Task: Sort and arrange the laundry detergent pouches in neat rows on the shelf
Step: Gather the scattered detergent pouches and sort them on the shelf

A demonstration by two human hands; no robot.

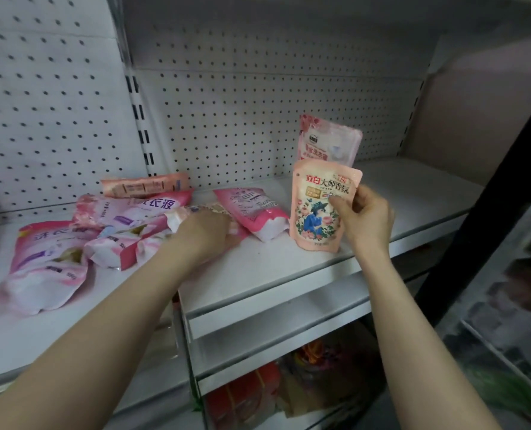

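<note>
On the white metal shelf [258, 274], a heap of glossy pink detergent pouches [109, 225] lies flat at the left; your left hand [205, 234] rests on it, fingers hidden, so I cannot tell whether it grasps anything; further right, your right hand [363, 218] pinches the edge of the upright peach flower-printed pouch [315, 212], its base on the shelf; just behind stands a pale pink pouch [326, 141].

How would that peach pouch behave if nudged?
Probably tips easily: the peach pouch stands upright on a narrow base near the shelf front edge. Likely squashy rather than stiff, since its lower half bulges.
</note>
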